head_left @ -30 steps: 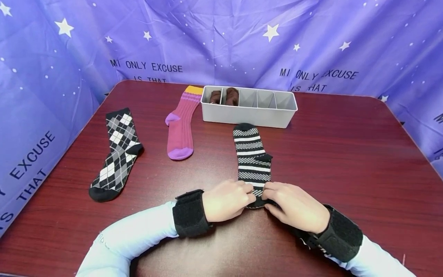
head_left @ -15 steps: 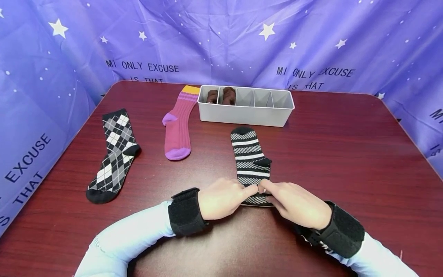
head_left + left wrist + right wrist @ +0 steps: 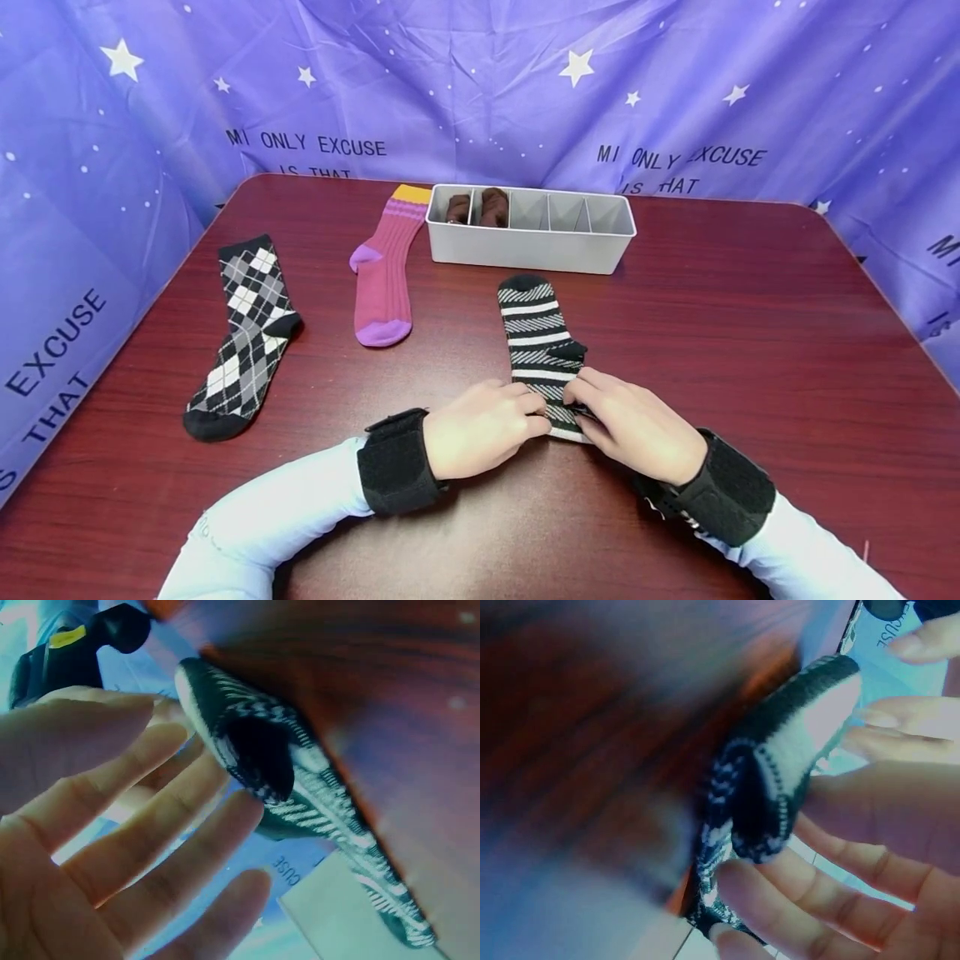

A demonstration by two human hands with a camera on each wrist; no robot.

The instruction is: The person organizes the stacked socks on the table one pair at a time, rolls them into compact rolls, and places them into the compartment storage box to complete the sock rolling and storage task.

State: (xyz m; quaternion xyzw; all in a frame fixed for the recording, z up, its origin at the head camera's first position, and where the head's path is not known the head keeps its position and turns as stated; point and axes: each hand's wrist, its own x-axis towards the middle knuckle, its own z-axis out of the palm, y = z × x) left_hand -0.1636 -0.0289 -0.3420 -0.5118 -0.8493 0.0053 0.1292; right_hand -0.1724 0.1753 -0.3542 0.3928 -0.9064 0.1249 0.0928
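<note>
Left hand [image 3: 483, 429] touching the striped sock [image 3: 537, 335], its grip impossible to tell, right hand [image 3: 637, 427] pinching the rolled near end, remainder flat on the surface [image 3: 750, 333], just nearer than the box [image 3: 528, 252].

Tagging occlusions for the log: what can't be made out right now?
Head: near end of the striped sock, partly covered by the left hand and right hand.
Head: bottoms of the brown bundles, hidden by the front wall of the gray box.
Head: upper sleeves, cut off by the bottom edge.
Right wrist: surface detail of the table, blurred.
</note>
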